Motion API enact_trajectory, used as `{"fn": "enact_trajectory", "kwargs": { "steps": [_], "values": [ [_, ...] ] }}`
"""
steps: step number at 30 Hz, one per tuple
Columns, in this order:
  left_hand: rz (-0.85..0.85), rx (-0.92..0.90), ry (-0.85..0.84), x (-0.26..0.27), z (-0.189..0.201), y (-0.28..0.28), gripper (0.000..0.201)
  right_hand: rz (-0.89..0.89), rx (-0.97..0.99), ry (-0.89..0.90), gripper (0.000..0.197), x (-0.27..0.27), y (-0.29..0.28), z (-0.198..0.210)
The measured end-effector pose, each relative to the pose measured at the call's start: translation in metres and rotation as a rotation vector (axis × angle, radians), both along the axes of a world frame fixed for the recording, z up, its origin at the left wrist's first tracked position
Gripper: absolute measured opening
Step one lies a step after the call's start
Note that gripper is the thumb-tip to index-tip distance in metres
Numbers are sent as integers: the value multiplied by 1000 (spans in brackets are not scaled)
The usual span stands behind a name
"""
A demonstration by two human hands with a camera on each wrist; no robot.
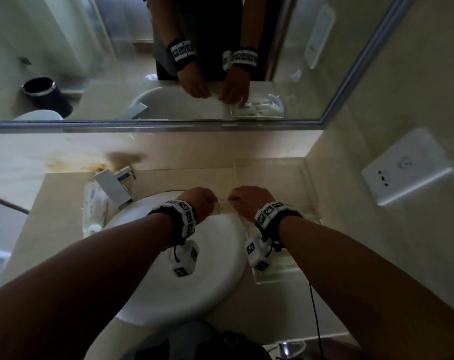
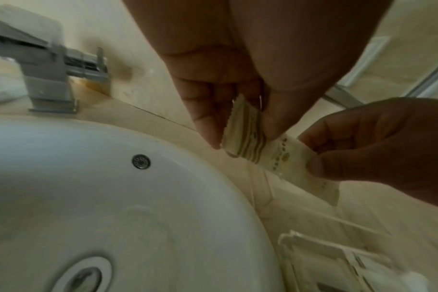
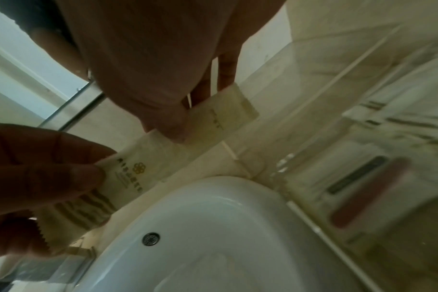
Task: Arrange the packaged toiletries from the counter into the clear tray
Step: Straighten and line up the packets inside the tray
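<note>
A long cream toiletry packet [image 2: 270, 156] with a gold logo and brown stripes hangs between my two hands above the counter behind the basin. My left hand [image 1: 203, 201] pinches its striped, serrated end [image 2: 243, 128]. My right hand [image 1: 246, 200] pinches the other end [image 3: 213, 118]. The packet [image 1: 224, 203] is only a sliver in the head view. The clear tray [image 1: 309, 193] stands on the counter right of the basin, under my right wrist, with several cream packets [image 2: 338, 260] lying in it.
A white round basin [image 1: 184, 268] fills the middle, with a square chrome tap [image 1: 114, 185] behind it. More wrapped items [image 1: 94, 209] lie on the counter left of the tap. A mirror [image 1: 142, 61] covers the back wall and a white wall socket [image 1: 408, 167] sits at the right.
</note>
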State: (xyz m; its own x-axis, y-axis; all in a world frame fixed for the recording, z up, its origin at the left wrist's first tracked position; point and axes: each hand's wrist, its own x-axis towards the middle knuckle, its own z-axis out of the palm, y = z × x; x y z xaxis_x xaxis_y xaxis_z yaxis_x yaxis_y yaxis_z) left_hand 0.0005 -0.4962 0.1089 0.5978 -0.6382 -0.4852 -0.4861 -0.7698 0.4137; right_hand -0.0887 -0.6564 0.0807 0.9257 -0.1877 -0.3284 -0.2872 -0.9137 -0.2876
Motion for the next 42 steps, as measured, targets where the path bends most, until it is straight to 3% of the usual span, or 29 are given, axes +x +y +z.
{"fn": "enact_trajectory", "kwargs": {
  "steps": [6,12,19,27,35,42],
  "values": [
    [-137,-13,33,-46,-10,-35,21,-104,-158,39,28,-70,-27,-13],
    [-293,59,84,-96,-32,-68,28,-184,-46,148,30,-124,-54,-36],
    [-306,129,105,-118,-52,-83,34,-268,-6,254,33,-171,-70,-59],
    [-271,162,72,-122,-58,-86,35,-303,8,242,24,-165,-61,-85],
    [-282,204,57,-117,-63,-81,35,-333,-25,179,31,-162,-51,-87],
    [-376,251,17,-118,-63,-86,34,-203,-12,332,37,-172,-38,-88]
  ]
}}
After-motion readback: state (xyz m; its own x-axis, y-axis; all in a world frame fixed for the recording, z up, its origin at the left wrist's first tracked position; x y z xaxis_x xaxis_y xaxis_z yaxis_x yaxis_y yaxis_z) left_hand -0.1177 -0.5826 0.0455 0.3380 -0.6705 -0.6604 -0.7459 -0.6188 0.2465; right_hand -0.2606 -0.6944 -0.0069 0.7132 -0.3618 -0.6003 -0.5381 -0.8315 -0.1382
